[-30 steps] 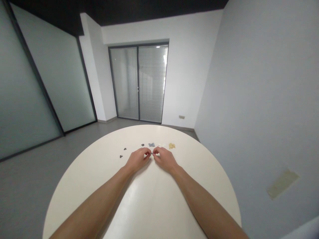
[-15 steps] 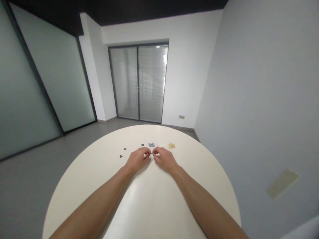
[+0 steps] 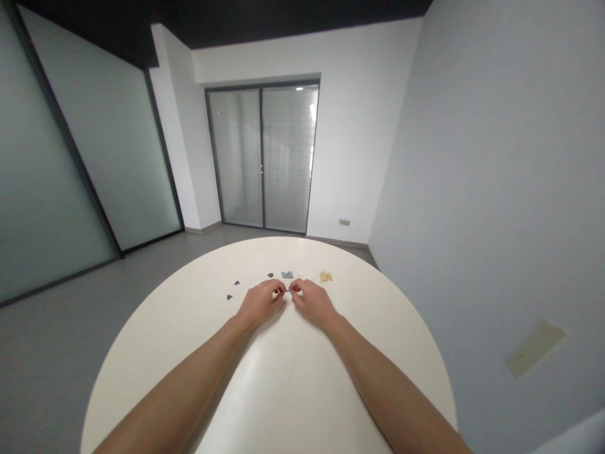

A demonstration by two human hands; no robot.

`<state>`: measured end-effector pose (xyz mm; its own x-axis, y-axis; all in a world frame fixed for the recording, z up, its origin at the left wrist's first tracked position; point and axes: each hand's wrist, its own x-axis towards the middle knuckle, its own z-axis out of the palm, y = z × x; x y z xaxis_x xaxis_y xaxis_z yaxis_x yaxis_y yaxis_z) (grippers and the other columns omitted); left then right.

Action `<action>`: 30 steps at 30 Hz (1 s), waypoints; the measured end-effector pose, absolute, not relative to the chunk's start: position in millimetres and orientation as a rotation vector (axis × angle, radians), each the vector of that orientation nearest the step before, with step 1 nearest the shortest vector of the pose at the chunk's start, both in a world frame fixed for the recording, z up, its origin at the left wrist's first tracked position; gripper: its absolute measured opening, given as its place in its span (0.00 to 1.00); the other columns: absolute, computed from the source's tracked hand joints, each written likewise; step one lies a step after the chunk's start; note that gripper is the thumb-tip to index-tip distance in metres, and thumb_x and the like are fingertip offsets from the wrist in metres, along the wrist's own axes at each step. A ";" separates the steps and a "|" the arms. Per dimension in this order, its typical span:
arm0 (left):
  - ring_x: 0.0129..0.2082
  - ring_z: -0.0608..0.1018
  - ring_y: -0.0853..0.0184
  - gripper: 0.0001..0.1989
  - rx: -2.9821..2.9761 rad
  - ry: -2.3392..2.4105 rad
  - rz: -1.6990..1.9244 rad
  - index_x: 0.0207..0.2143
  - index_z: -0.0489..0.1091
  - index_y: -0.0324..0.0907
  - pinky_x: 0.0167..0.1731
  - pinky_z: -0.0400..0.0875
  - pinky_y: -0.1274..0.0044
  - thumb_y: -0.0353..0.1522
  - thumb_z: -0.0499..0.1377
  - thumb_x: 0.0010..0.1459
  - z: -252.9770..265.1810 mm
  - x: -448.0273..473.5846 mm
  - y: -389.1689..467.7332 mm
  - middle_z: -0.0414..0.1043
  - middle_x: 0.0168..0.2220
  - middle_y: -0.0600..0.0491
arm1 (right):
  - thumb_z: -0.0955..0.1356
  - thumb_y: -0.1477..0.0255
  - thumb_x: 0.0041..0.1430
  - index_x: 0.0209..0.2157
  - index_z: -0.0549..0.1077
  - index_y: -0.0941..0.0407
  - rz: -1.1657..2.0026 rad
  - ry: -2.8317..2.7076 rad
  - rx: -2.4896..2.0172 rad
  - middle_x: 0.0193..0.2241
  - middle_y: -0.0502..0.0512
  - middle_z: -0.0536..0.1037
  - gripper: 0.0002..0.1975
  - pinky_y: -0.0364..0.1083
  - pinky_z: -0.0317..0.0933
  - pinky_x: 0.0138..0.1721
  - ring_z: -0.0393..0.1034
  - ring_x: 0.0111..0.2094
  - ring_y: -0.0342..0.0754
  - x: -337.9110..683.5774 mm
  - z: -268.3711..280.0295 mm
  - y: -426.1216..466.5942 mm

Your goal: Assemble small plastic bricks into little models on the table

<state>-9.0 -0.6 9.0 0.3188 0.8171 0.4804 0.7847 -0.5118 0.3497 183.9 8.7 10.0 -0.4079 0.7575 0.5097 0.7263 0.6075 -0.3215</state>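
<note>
Over the table's far half, my left hand (image 3: 261,301) and my right hand (image 3: 312,301) face each other, fingertips almost meeting. Both are closed in a pinch on a small dark piece (image 3: 287,291) that bridges the narrow gap. Fingers hide most of it, and its kind is too small to make out. Just beyond the hands lie several grey-blue pieces (image 3: 287,275), pale whitish pieces (image 3: 306,276) and a cluster of yellow pieces (image 3: 326,277). Small dark pieces sit to the left, one near the grey-blue ones (image 3: 271,275), two farther out (image 3: 237,283).
The round cream table (image 3: 293,391) has a curved edge on every side in view. A white wall (image 3: 491,189) runs along the right, with a socket plate (image 3: 537,349) low on it. Glass doors with blinds (image 3: 262,157) stand beyond the table.
Both hands stay almost where they were. The small piece between the fingertips looks slightly turned; nothing else on the table has visibly moved.
</note>
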 end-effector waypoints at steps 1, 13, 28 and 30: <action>0.39 0.76 0.68 0.09 2.509 1.525 0.965 0.40 0.71 0.48 0.36 0.66 0.78 0.30 0.54 0.58 9.0 -8.9 -0.6 0.76 0.39 0.57 | 0.64 0.72 0.63 0.42 0.71 0.53 0.064 -2.208 -1.165 0.37 0.52 0.77 0.07 0.43 0.59 0.41 0.70 0.40 0.45 183.9 9.9 8.5; 0.39 0.76 0.67 0.08 2.480 1.512 0.988 0.39 0.71 0.47 0.37 0.66 0.78 0.30 0.54 0.58 9.4 -8.7 -0.3 0.76 0.39 0.56 | 0.64 0.71 0.64 0.44 0.73 0.53 0.077 -2.214 -1.181 0.39 0.53 0.78 0.09 0.44 0.60 0.44 0.70 0.42 0.46 183.9 9.2 9.3; 0.40 0.77 0.67 0.11 2.466 1.556 0.978 0.41 0.72 0.47 0.38 0.67 0.77 0.31 0.52 0.60 13.6 -6.9 -3.5 0.77 0.40 0.55 | 0.64 0.69 0.65 0.42 0.74 0.52 0.051 -2.242 -1.191 0.37 0.53 0.78 0.09 0.43 0.59 0.43 0.70 0.40 0.46 183.2 11.6 7.5; 0.40 0.77 0.66 0.11 2.469 1.551 0.977 0.41 0.72 0.47 0.38 0.67 0.77 0.31 0.52 0.59 12.9 -7.2 -2.8 0.77 0.40 0.55 | 0.64 0.69 0.64 0.42 0.74 0.52 0.051 -2.241 -1.196 0.37 0.53 0.78 0.08 0.43 0.60 0.42 0.70 0.40 0.46 183.2 11.8 7.4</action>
